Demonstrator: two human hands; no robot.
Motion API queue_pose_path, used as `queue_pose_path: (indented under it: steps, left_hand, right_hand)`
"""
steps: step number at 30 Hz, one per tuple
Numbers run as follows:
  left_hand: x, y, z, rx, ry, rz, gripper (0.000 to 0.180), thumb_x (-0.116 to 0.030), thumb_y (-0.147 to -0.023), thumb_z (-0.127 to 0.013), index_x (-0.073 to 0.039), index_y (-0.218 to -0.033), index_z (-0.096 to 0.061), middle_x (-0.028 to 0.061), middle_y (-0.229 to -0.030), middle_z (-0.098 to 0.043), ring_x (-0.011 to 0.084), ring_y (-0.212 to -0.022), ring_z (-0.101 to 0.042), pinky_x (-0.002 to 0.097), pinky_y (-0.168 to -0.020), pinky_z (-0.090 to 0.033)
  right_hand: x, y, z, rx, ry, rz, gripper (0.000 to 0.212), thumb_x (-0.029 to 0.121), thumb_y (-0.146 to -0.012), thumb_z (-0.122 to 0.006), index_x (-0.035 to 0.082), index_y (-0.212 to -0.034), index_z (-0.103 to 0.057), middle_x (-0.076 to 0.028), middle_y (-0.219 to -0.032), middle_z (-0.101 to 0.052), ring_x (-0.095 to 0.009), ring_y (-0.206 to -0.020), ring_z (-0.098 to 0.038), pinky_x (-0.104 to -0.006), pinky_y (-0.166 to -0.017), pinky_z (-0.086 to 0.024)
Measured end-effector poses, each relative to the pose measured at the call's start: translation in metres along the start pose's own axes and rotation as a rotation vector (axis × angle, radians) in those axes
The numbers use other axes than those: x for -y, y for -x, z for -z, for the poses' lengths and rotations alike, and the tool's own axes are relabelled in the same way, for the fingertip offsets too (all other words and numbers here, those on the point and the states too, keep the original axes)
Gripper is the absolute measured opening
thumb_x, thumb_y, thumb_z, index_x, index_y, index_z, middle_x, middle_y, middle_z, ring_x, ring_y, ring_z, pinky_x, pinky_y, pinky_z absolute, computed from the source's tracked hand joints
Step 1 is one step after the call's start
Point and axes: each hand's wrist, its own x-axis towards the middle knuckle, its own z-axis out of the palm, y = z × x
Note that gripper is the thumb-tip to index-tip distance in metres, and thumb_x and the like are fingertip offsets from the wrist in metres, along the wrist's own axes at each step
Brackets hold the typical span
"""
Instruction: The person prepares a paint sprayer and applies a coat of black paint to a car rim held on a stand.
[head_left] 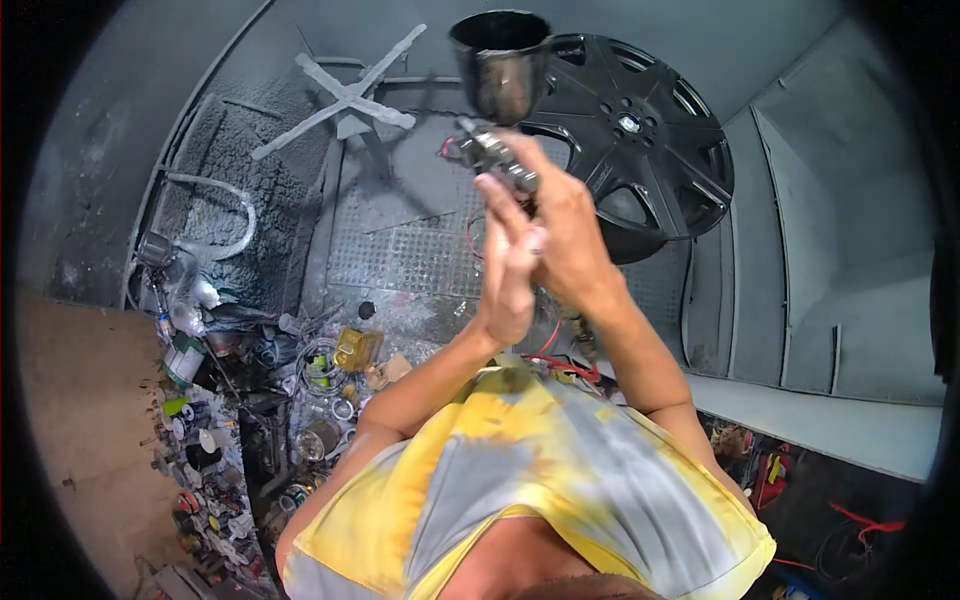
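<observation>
A metal spray gun [505, 168] with a dark cup [503, 75] on top is in the middle, somewhat blurred. My right hand [570, 235] is wrapped round its grip. Close against it, my left hand [510, 275] has its fingers stretched out toward the gun body; whether they touch it I cannot tell. Beyond the gun, to the right, a glossy black wheel rim [640, 125] lies tilted with its spoked face up. The grip itself is mostly hidden by my hands.
A grey-coated cross-shaped stand [350, 97] rises at the far left. Red hose [570, 370] runs below my hands. A workbench crowded with cans and jars [318, 440] lines the left. Grey booth walls [850, 200] stand at the right, over a perforated floor grate [410, 255].
</observation>
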Motion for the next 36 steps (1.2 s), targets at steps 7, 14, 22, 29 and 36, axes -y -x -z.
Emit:
queue_pose_path:
  steps: [7,14,22,29,36]
  left_hand:
    - [-0.004,-0.004,-0.043,0.298,-0.618,-0.268,0.073,-0.025,-0.097,-0.064,0.010,-0.151,-0.031,0.0267,-0.151,-0.031,0.0371,-0.138,-0.043,0.0443,-0.110,-0.044]
    - [0.008,-0.022,-0.033,0.415,-0.336,-0.152,0.026,-0.003,-0.092,-0.066,0.007,-0.116,-0.064,0.0182,-0.112,-0.062,0.0272,-0.102,-0.067,0.0368,-0.088,-0.056]
    - [0.061,-0.075,0.000,0.760,-0.348,-0.202,0.015,-0.002,-0.090,-0.069,0.004,-0.103,-0.066,0.0158,-0.102,-0.065,0.0317,-0.094,-0.067,0.0392,-0.083,-0.055]
    - [0.122,-0.197,0.090,0.829,-0.793,-0.380,0.015,-0.009,-0.084,-0.071,0.000,-0.095,-0.068,0.0140,-0.105,-0.066,0.0337,-0.098,-0.062,0.0429,-0.086,-0.053]
    - [0.216,-0.325,0.104,1.059,-1.263,-0.526,0.080,-0.057,-0.098,-0.055,0.001,-0.151,-0.041,0.0223,-0.161,-0.033,0.0414,-0.152,-0.025,0.0558,-0.122,-0.022]
  right_hand:
    - [-0.018,-0.014,0.090,-0.141,-0.149,-0.109,0.035,0.019,-0.103,-0.062,0.005,-0.134,-0.057,-0.006,-0.094,-0.072,-0.010,-0.084,-0.068,-0.0277,-0.065,-0.055]
    - [0.026,-0.043,0.124,-0.186,-0.294,-0.161,0.031,0.023,-0.104,-0.060,0.002,-0.127,-0.058,-0.012,-0.098,-0.071,-0.017,-0.083,-0.073,-0.0226,-0.047,-0.055]
    - [0.047,-0.065,0.105,-0.338,-0.183,-0.279,0.037,0.025,-0.102,-0.064,-0.001,-0.126,-0.057,-0.016,-0.094,-0.071,-0.020,-0.077,-0.073,-0.0233,-0.043,-0.053]
    - [0.006,-0.050,0.078,-0.348,-0.358,-0.443,0.049,0.014,-0.099,-0.068,0.001,-0.141,-0.048,-0.009,-0.109,-0.065,-0.014,-0.086,-0.070,-0.0204,-0.052,-0.055]
    - [-0.038,0.004,0.027,-0.563,-0.261,-0.616,0.051,0.005,-0.098,-0.063,-0.001,-0.145,-0.043,-0.014,-0.112,-0.067,-0.013,-0.091,-0.069,-0.0214,-0.056,-0.055]
